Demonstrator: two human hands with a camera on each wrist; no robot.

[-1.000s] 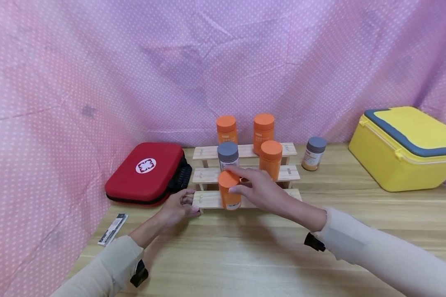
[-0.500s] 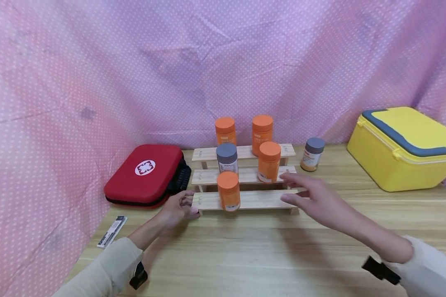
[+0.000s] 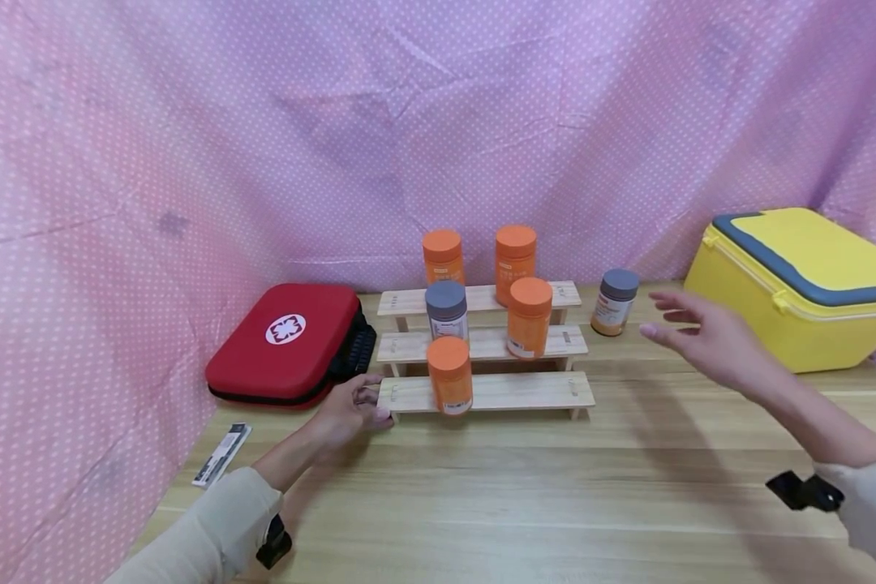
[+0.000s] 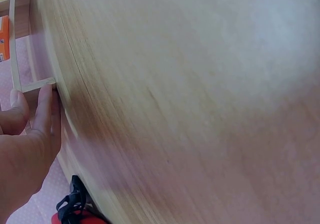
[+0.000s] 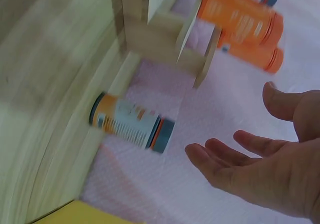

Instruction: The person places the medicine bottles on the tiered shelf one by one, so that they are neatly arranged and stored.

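A three-step wooden display rack [image 3: 533, 391] bears several orange-capped bottles, among them a bottle [image 3: 449, 376] on the lowest step, and one grey-capped bottle [image 3: 447, 310] on the middle step. My left hand [image 3: 343, 415] grips the left end of the lowest step, its thumb at the board and fingers against the leg [image 4: 37, 86] in the left wrist view. My right hand [image 3: 715, 341] hangs in the air with fingers spread and holds nothing. Left of it, a grey-capped bottle [image 3: 615, 303] stands upright on the table, apart from the fingers; the right wrist view also has this bottle [image 5: 131, 122].
A red first-aid case [image 3: 285, 341] lies left of the rack, with a thin white-and-black packet [image 3: 222, 454] in front. At the right stands a yellow box [image 3: 781, 300] with a grey handle. A pink dotted cloth [image 3: 409, 122] hangs behind the wooden table [image 3: 482, 503].
My right hand has left the orange bottle on the lowest step and moved right, past the rack, to beside the grey-capped bottle. My left hand keeps its place at the rack.
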